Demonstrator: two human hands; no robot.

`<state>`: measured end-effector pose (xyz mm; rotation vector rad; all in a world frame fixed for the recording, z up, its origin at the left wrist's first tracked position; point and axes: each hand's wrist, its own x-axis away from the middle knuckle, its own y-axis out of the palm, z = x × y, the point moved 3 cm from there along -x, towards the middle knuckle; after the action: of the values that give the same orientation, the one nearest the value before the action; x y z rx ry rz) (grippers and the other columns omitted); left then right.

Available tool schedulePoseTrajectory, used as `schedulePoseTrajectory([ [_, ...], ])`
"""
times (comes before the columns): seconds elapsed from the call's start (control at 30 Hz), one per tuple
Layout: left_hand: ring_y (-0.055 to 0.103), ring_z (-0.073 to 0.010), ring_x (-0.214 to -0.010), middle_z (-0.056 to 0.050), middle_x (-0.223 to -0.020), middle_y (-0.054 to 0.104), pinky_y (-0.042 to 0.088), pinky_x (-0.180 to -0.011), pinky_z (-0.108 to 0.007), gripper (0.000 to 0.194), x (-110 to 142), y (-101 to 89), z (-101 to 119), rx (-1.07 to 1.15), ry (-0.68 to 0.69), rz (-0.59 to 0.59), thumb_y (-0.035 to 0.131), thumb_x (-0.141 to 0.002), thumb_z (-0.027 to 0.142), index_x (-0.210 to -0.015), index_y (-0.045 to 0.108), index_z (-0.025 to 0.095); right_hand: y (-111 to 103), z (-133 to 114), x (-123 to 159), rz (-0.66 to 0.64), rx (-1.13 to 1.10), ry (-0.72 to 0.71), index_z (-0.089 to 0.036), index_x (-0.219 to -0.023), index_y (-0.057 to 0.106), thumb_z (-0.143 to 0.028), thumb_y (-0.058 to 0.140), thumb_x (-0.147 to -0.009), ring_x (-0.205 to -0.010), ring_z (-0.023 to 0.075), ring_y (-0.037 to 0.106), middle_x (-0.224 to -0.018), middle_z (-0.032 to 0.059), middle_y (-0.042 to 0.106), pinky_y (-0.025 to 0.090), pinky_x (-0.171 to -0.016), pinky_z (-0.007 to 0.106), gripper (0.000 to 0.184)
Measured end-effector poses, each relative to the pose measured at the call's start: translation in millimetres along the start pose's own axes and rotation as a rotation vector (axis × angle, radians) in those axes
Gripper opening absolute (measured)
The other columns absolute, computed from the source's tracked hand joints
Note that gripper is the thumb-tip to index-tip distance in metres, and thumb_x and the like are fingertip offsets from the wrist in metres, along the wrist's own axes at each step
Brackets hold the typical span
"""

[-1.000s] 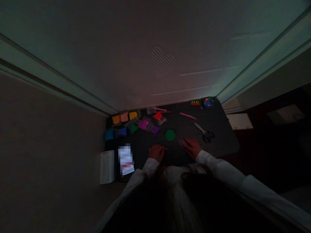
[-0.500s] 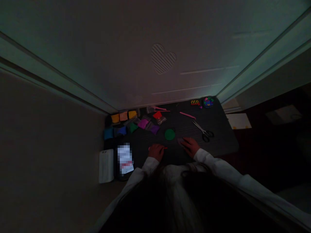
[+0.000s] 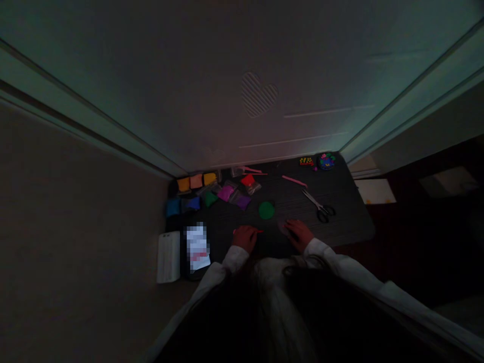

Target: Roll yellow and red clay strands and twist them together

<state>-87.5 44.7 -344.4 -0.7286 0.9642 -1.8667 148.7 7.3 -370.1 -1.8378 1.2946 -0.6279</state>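
My left hand (image 3: 244, 238) is closed around a thin red stick-shaped tool (image 3: 260, 231), whose ends show on either side of the fingers. My right hand (image 3: 300, 235) rests low over the table with its fingers stretched out. Its fingertips touch a dim, see-through flat piece (image 3: 282, 226), whose exact kind I cannot make out. A flat green disc (image 3: 266, 210) lies just beyond and between both hands. Scissors (image 3: 318, 205) with black handles lie partly spread to the right of it. A pink stick-like tool (image 3: 295, 181) lies farther back.
Small bags of coloured material, among them a red one (image 3: 248, 181) and a purple one (image 3: 243, 202), line the back left. A decorated blue round piece (image 3: 326, 161) and a yellow-dotted piece (image 3: 306, 161) stand back right. A white box (image 3: 168, 257) is at left. A wall borders the dark table (image 3: 348, 222).
The view has shifted slightly, so everything sits a little farther right. My right hand and the see-through piece have come slightly nearer to me. My left hand keeps the red tool.
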Motion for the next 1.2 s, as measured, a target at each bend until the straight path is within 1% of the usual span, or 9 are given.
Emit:
schedulePoseTrajectory([
  [0.1,0.049,-0.0161,-0.086,-0.004,-0.087,0.06,0.037,-0.078,-0.033,0.022,0,-0.1,-1,0.0,-0.011,0.002,0.04,-0.077,0.023,-0.086,0.059,0.02,1,-1,1,-0.014,-0.05,0.049,-0.017,-0.118,0.038,-0.021,0.049,-0.067,-0.111,0.0228,0.039,-0.119,0.0103,0.045,0.028,-0.095,0.045,0.053],
  [0.23,0.049,-0.0164,-0.086,-0.004,-0.087,0.06,0.037,-0.079,-0.034,0.022,-1,1.0,-2,0.001,-0.012,0.0,0.039,-0.078,0.024,-0.086,0.059,0.02,-3,0,-9,0.067,-0.064,0.175,-0.014,-0.12,0.033,-0.021,0.05,-0.065,-0.111,0.0235,0.038,-0.118,0.0115,0.045,0.026,-0.097,0.046,0.058],
  [0.33,0.049,-0.0161,-0.086,-0.004,-0.087,0.06,0.037,-0.078,-0.034,0.022,0,0.4,-1,0.005,-0.008,-0.008,0.039,-0.078,0.024,-0.086,0.059,0.02,-3,-2,-8,0.06,-0.086,0.178,-0.014,-0.121,0.032,-0.02,0.05,-0.065,-0.112,0.0225,0.038,-0.119,0.0108,0.044,0.024,-0.098,0.045,0.059],
  [0.47,0.049,-0.016,-0.084,-0.004,-0.086,0.06,0.037,-0.077,-0.034,0.021,1,-0.4,-1,0.01,-0.022,-0.006,0.04,-0.077,0.023,-0.086,0.059,0.02,-1,-3,-5,0.022,-0.109,0.182,-0.014,-0.122,0.03,-0.02,0.05,-0.065,-0.113,0.022,0.037,-0.12,0.0101,0.044,0.024,-0.098,0.044,0.06],
  [0.63,0.049,-0.0167,-0.087,-0.004,-0.088,0.06,0.036,-0.078,-0.034,0.021,0,1.7,-1,0.006,-0.025,-0.003,0.041,-0.077,0.023,-0.086,0.059,0.021,-1,-1,-13,0.055,-0.125,0.217,-0.013,-0.127,0.018,-0.018,0.05,-0.064,-0.115,0.0227,0.034,-0.12,0.0093,0.045,0.022,-0.099,0.046,0.07],
  [0.8,0.049,-0.0163,-0.085,-0.004,-0.085,0.06,0.036,-0.077,-0.034,0.021,0,3.2,-2,0.003,-0.017,-0.008,0.041,-0.077,0.023,-0.086,0.059,0.02,3,-1,-4,-0.004,-0.145,0.235,-0.017,-0.127,0.021,-0.019,0.05,-0.065,-0.117,0.022,0.032,-0.121,0.0079,0.044,0.023,-0.098,0.047,0.069],
  [0.97,0.049,-0.0165,-0.085,-0.004,-0.086,0.06,0.037,-0.076,-0.033,0.021,-2,2.0,0,0.002,-0.003,-0.005,0.04,-0.077,0.025,-0.086,0.059,0.021,-1,1,-16,0.028,-0.136,0.234,-0.014,-0.128,0.017,-0.019,0.051,-0.065,-0.117,0.022,0.032,-0.122,0.0086,0.044,0.021,-0.099,0.045,0.072],
  [1.07,0.049,-0.0159,-0.085,-0.004,-0.086,0.06,0.037,-0.077,-0.033,0.021,-3,0.9,2,0.011,0.027,-0.002,0.04,-0.077,0.024,-0.086,0.059,0.02,0,-1,-12,0.013,-0.143,0.24,-0.015,-0.127,0.02,-0.019,0.05,-0.065,-0.117,0.0211,0.033,-0.122,0.0081,0.044,0.023,-0.099,0.045,0.069],
  [1.2,0.05,-0.0158,-0.084,-0.004,-0.085,0.061,0.038,-0.076,-0.033,0.021,-3,1.6,0,0.001,0.013,0.004,0.04,-0.077,0.023,-0.086,0.059,0.02,1,-2,-8,-0.008,-0.144,0.221,-0.016,-0.125,0.025,-0.019,0.051,-0.065,-0.117,0.0206,0.032,-0.122,0.0077,0.044,0.025,-0.098,0.044,0.066],
])
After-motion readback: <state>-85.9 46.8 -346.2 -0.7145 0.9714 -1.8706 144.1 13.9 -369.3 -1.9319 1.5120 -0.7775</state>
